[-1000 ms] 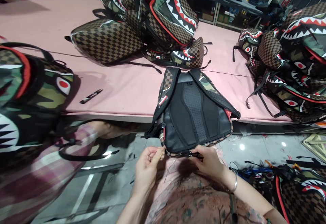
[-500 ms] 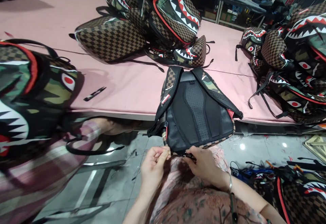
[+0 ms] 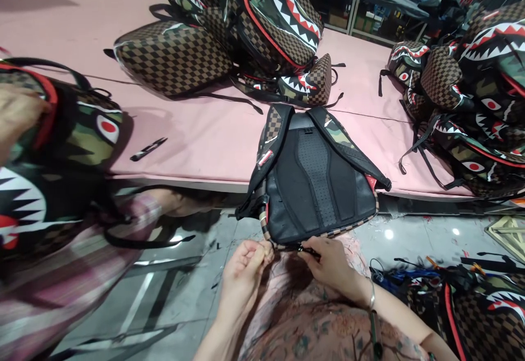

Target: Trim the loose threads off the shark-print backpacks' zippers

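A black-backed backpack (image 3: 318,180) with checkered trim lies with its straps up, partly on the pink table and partly over its front edge. My left hand (image 3: 248,265) is closed in a pinch at the backpack's near left corner; what sits between the fingertips is too small to make out. Along the bottom edge, to the right, my right hand (image 3: 328,262) is closed on a small dark tool, mostly hidden by the fingers, its tip near the seam.
The pink table (image 3: 192,147) bears a small black tool (image 3: 148,149), piled backpacks (image 3: 176,60) behind and more bags (image 3: 471,126) at right. A person's hand (image 3: 20,115) is over a backpack (image 3: 86,131) at left. Bags (image 3: 484,317) lie low right.
My left hand has shifted slightly left and down from the corner. At far left, another person's hand has come into view over the backpack.
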`<move>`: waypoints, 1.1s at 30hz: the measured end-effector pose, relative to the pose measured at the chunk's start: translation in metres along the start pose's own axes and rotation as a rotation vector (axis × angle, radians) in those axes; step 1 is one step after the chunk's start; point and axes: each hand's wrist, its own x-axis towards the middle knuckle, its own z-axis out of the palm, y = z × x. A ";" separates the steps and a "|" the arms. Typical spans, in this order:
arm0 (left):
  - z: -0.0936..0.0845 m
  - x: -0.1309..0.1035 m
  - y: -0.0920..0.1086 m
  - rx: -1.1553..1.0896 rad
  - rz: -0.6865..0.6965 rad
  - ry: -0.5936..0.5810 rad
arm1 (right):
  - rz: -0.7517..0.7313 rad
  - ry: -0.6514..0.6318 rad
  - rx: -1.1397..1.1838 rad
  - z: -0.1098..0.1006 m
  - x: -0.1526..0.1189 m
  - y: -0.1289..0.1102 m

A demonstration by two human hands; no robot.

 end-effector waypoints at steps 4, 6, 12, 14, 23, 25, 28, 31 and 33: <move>-0.008 -0.005 0.004 0.071 0.025 -0.023 | 0.012 0.040 0.053 -0.002 -0.004 0.007; -0.016 -0.010 0.009 0.133 -0.007 -0.110 | 0.019 0.054 0.057 -0.006 -0.003 0.007; -0.096 -0.007 0.030 0.541 -0.225 -0.274 | 0.069 0.046 0.069 -0.015 0.002 0.001; -0.126 0.001 0.035 0.802 -0.174 -0.050 | 0.079 0.053 0.060 -0.016 0.002 -0.001; -0.039 0.001 -0.002 0.894 0.218 0.073 | 0.108 0.075 0.030 -0.010 0.000 -0.004; -0.014 -0.001 -0.018 0.954 0.221 0.112 | 0.111 0.086 0.026 -0.009 -0.001 -0.004; -0.006 -0.001 -0.034 1.082 0.231 0.143 | 0.112 0.091 0.016 -0.008 -0.001 -0.005; -0.015 -0.004 -0.035 1.152 0.336 0.101 | 0.105 0.085 0.009 -0.008 -0.003 -0.005; -0.018 -0.009 -0.031 1.164 0.402 0.068 | 0.101 0.078 0.005 -0.007 -0.004 -0.005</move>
